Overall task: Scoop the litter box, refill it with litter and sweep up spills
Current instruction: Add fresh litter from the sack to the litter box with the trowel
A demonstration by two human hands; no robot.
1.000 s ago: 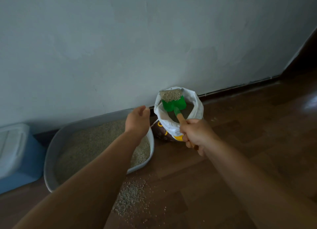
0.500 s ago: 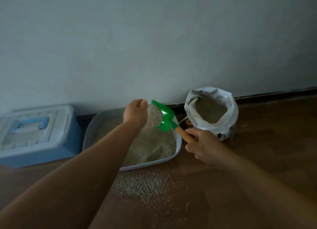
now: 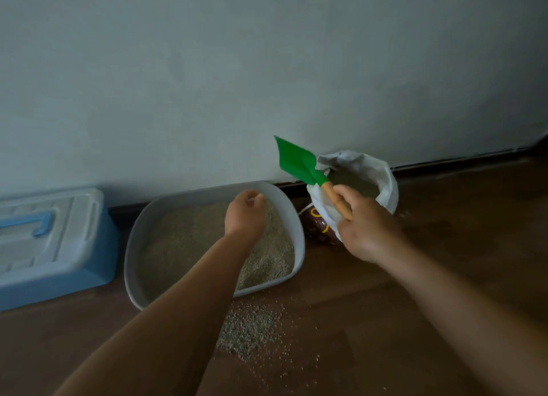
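Above the bag (image 3: 385, 182) beside the litter box (image 3: 299, 235), the right hand (image 3: 367, 229) grips the scoop (image 3: 296, 162) by its handle, blade slanting up-left; the left hand (image 3: 244, 214) hangs loosely curled, empty, over the box.

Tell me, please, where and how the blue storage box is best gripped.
Probably by the blue handle on its lid, reached from above: the blue storage box sits upright by the wall, and that handle is its only narrow part for fingers.

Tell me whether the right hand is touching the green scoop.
Touching. The head view shows the right hand wrapped round the orange handle of the green scoop.
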